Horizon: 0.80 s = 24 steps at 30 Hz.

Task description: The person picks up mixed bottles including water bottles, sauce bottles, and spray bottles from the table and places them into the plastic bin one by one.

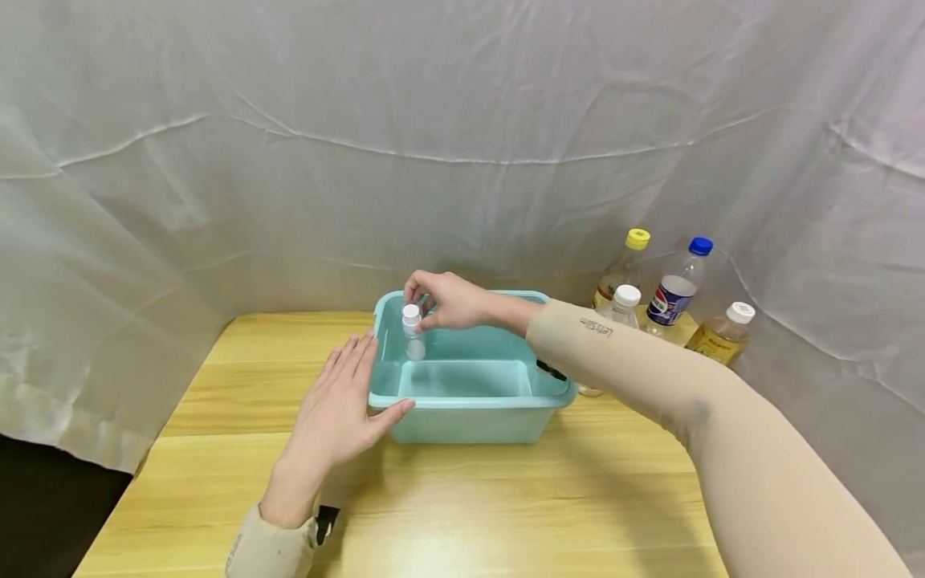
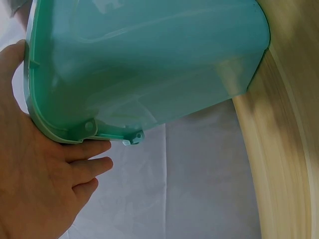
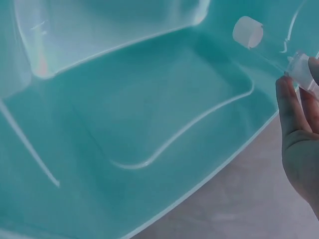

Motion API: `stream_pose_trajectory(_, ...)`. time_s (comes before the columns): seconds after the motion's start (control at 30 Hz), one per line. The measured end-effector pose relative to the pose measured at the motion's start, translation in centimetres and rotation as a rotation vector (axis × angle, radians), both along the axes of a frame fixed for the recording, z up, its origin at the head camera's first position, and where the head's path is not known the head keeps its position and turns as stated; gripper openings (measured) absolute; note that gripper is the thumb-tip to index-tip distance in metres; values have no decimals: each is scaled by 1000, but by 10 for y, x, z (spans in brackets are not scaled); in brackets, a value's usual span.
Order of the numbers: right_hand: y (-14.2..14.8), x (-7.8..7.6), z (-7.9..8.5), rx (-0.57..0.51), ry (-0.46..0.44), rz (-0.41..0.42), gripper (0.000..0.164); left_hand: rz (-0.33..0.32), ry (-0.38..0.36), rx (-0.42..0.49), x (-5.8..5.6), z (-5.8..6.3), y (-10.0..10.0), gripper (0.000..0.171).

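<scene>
A turquoise plastic basin stands on the wooden table. Over its left part, my right hand pinches a small clear bottle with a white cap between thumb and fingers. The bottle is roughly upright inside the basin's walls. In the right wrist view, the clear bottle has a white piece at either end, and the fingers hold one of them. My left hand lies along the basin's left front corner with its fingers straight. Its thumb reaches over the front rim, while the left wrist view shows fingers against the rim's outer side.
To the right, partly behind my forearm, stand a yellow-capped bottle, a blue-capped Pepsi bottle, a white-capped clear bottle and a bottle with amber contents. A pale curtain hangs behind the table.
</scene>
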State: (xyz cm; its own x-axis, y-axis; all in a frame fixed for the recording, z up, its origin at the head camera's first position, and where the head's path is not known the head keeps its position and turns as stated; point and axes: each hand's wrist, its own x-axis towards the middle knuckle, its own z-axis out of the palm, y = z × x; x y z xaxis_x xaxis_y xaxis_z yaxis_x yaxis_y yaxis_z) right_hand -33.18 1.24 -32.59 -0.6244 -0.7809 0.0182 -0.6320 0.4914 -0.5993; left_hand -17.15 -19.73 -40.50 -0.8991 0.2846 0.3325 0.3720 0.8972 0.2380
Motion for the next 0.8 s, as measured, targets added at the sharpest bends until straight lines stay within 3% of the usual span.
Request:
stream_pose_trajectory(0.33,-7,-16,-13,-24,-104,-15,43,6,11,4,1,-1,-2,106)
stream_pose_trajectory(0.8,-14,-29,-45,-25,-153,25,42,3,9,1,1,-1,0,106)
